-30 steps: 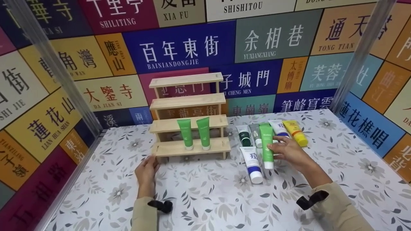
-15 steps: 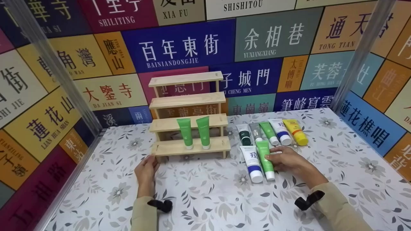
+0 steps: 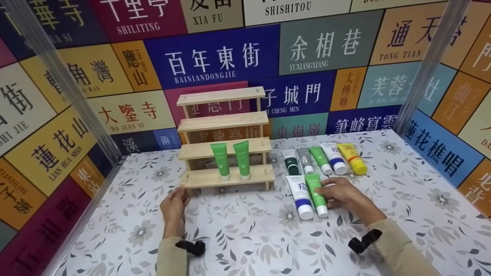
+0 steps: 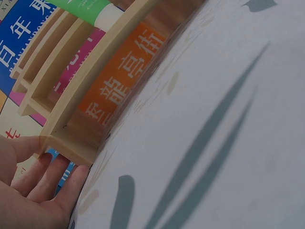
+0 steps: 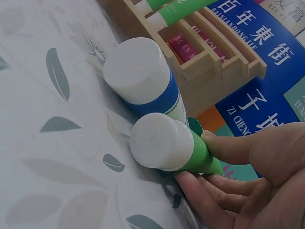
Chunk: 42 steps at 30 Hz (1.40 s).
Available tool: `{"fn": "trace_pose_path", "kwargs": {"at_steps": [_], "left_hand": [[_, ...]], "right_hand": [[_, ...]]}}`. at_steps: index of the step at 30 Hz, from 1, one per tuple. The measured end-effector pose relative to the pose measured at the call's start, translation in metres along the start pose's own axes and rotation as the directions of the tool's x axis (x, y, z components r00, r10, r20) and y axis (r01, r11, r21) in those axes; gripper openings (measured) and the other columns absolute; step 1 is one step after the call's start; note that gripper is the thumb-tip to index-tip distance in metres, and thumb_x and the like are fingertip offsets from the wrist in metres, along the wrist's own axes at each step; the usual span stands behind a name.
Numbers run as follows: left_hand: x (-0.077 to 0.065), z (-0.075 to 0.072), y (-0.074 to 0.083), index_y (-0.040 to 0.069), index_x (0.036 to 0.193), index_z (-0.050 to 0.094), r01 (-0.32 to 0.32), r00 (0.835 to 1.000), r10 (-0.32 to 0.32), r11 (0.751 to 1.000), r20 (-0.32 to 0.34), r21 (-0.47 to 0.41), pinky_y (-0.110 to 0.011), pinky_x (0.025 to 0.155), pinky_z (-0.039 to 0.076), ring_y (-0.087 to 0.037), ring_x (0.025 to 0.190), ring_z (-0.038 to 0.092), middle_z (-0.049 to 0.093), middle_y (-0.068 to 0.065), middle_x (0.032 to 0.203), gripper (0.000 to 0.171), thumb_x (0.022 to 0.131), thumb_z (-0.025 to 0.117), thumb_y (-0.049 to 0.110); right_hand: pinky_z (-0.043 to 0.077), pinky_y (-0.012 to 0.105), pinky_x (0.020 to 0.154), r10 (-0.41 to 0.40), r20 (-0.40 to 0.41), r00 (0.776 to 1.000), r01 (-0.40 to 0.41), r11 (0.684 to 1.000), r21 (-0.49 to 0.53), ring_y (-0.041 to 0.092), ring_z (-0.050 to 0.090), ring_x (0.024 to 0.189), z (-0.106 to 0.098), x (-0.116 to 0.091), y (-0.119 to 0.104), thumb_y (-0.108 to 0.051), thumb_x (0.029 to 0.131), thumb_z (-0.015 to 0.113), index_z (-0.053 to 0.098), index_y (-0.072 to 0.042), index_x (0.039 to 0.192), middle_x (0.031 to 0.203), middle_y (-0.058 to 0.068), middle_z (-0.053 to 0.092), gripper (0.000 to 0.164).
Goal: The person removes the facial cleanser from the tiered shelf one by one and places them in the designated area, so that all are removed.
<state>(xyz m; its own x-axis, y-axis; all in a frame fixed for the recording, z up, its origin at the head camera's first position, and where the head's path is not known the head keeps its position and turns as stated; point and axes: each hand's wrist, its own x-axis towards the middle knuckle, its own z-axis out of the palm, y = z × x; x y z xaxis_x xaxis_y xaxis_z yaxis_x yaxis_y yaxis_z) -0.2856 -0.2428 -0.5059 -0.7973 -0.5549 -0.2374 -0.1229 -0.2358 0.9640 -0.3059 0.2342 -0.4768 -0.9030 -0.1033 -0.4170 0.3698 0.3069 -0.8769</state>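
My right hand (image 3: pixel 342 193) pinches a green tube (image 3: pixel 315 195) with a white cap, thumb on one side and fingers on the other. The tube lies on the table beside a white tube with a blue band (image 3: pixel 300 196); both caps point toward me. In the right wrist view the green tube (image 5: pixel 202 157) sits between thumb and fingertips. My left hand (image 3: pixel 175 205) holds the front left corner of a stepped wooden rack (image 3: pixel 195 180). The left wrist view shows the thumb on the bottom step's end (image 4: pixel 74 148). Two green tubes (image 3: pixel 220 161) stand caps down on that step.
Behind the right hand lies a row of tubes: a dark green and white one (image 3: pixel 290 163), a grey one (image 3: pixel 305 161), a green one (image 3: pixel 320 160), a white and blue one (image 3: pixel 334 159) and a yellow one (image 3: pixel 353 159). A sign-patterned wall (image 3: pixel 215 57) stands behind the rack.
My right hand has brought the green tube toward me and down, from over the back row to beside the white and blue tube. The left hand stays at the rack.
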Motion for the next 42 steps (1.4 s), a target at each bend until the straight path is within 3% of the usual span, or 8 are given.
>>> {"fn": "trace_pose_path", "kwargs": {"at_steps": [6,11,22,28,34,39,42], "left_hand": [[-0.001,-0.003,0.001,-0.001,0.141,0.054,0.006,1.000,-0.006,1.000,0.015,-0.008,-0.027,0.097,0.057,-0.028,0.125,0.062,0.060,-0.024,0.138,0.048,0.102,0.059,0.026],[0.000,-0.005,0.000,-0.002,0.139,0.055,-0.027,1.000,0.027,1.000,0.016,0.012,-0.027,0.097,0.058,-0.028,0.123,0.063,0.061,-0.025,0.137,0.048,0.102,0.059,0.027],[0.002,-0.008,-0.001,-0.001,0.137,0.058,-0.024,1.000,0.024,1.000,-0.007,0.005,-0.028,0.096,0.058,-0.028,0.122,0.064,0.062,-0.025,0.135,0.047,0.100,0.062,0.027],[0.000,-0.006,0.000,0.000,0.141,0.054,-0.002,1.000,0.002,1.000,0.017,0.011,-0.029,0.100,0.056,-0.029,0.126,0.061,0.060,-0.024,0.138,0.048,0.102,0.059,0.027],[-0.001,-0.003,0.001,0.001,0.141,0.054,0.010,1.000,-0.010,1.000,0.030,0.017,-0.029,0.101,0.056,-0.029,0.126,0.061,0.060,-0.024,0.139,0.046,0.102,0.059,0.025],[0.001,-0.003,0.001,0.000,0.140,0.055,-0.009,1.000,0.009,1.000,0.027,0.010,-0.027,0.099,0.057,-0.030,0.126,0.061,0.059,-0.025,0.139,0.047,0.102,0.059,0.026],[0.002,-0.003,-0.001,0.000,0.140,0.055,-0.008,1.000,0.008,1.000,0.019,0.007,-0.028,0.098,0.057,-0.030,0.126,0.062,0.060,-0.025,0.138,0.047,0.101,0.060,0.026]], "right_hand": [[0.059,0.025,0.060,0.019,-0.057,0.998,-0.022,0.998,-0.054,0.013,0.061,0.075,0.005,0.001,-0.001,-0.025,0.090,0.076,0.042,0.004,0.141,0.098,0.008,0.064,0.068],[0.058,0.025,0.058,0.009,-0.074,0.997,-0.017,0.994,-0.108,0.013,0.059,0.074,0.009,0.000,-0.004,-0.026,0.091,0.075,0.045,0.006,0.141,0.101,0.009,0.061,0.066],[0.059,0.026,0.057,0.009,-0.097,0.995,-0.022,0.991,-0.130,0.015,0.061,0.072,0.014,0.001,-0.006,-0.027,0.092,0.074,0.044,0.005,0.141,0.107,0.014,0.063,0.066],[0.061,0.031,0.069,0.002,-0.113,0.994,-0.025,0.980,-0.197,0.021,0.064,0.087,0.007,-0.008,-0.014,-0.032,0.091,0.075,0.043,0.004,0.141,0.119,0.021,0.061,0.069],[0.062,0.038,0.086,-0.171,-0.102,0.980,0.137,0.950,-0.282,0.028,0.067,0.101,0.001,-0.025,-0.034,-0.035,0.092,0.074,0.046,0.006,0.142,0.129,0.027,0.059,0.071],[0.060,0.038,0.096,-0.341,-0.059,0.938,0.325,0.927,-0.186,0.029,0.064,0.117,0.018,-0.033,-0.050,-0.035,0.094,0.071,0.050,0.000,0.143,0.138,0.024,0.058,0.064],[0.058,0.033,0.099,-0.402,-0.046,0.914,0.394,0.911,-0.123,0.026,0.062,0.122,0.033,-0.035,-0.061,-0.039,0.092,0.073,0.050,-0.005,0.144,0.139,0.019,0.059,0.066]]}}
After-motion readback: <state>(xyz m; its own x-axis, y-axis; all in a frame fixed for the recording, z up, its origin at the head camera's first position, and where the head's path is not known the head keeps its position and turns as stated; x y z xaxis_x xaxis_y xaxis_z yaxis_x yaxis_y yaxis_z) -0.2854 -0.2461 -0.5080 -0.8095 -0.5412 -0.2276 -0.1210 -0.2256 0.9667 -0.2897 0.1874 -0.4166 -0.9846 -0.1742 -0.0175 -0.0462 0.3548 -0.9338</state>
